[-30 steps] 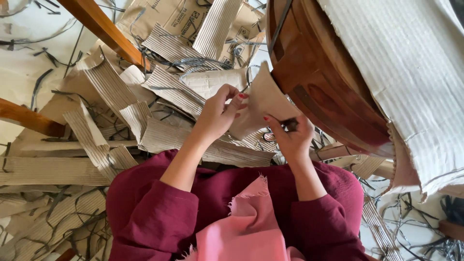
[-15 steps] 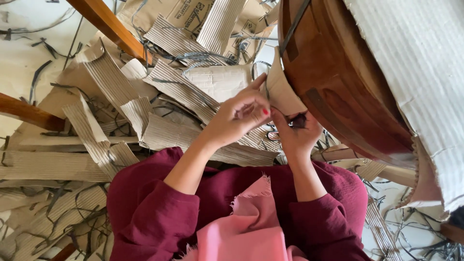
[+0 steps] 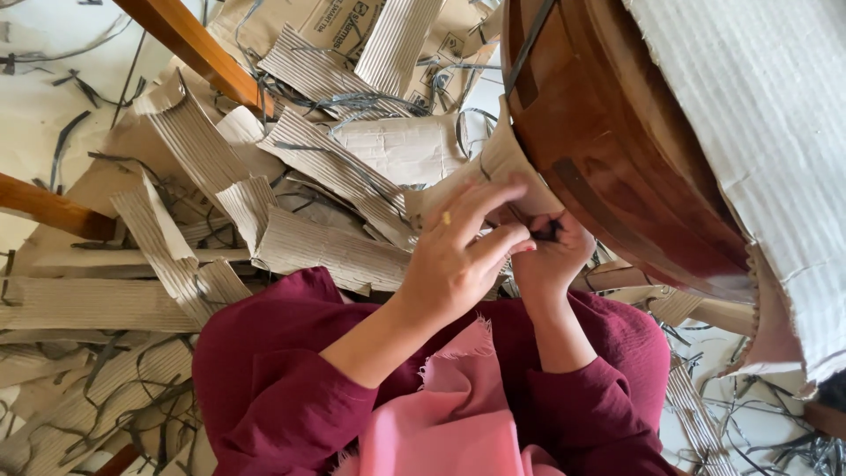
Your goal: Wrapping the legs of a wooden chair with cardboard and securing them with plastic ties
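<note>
My left hand (image 3: 458, 256) grips a tan piece of corrugated cardboard (image 3: 495, 163) that rises against the curved brown wooden furniture piece (image 3: 608, 150). A ring shows on one finger. My right hand (image 3: 551, 260) is closed around a small dark tool (image 3: 546, 233), only its tip showing, right beside the left fingers at the cardboard's lower edge. Both hands touch or nearly touch each other. My maroon sleeves (image 3: 264, 388) and a pink cloth (image 3: 449, 414) fill the bottom of the view.
Torn corrugated cardboard strips (image 3: 326, 167) and thin dark plastic straps (image 3: 79, 88) litter the pale floor. Wooden legs (image 3: 189, 44) cross the upper left. A large corrugated sheet (image 3: 758, 123) wraps the wooden piece at the right.
My left hand has slid right along the cardboard piece, ending close against my right hand. The cardboard now stands nearer the wooden piece. My right hand has barely moved.
</note>
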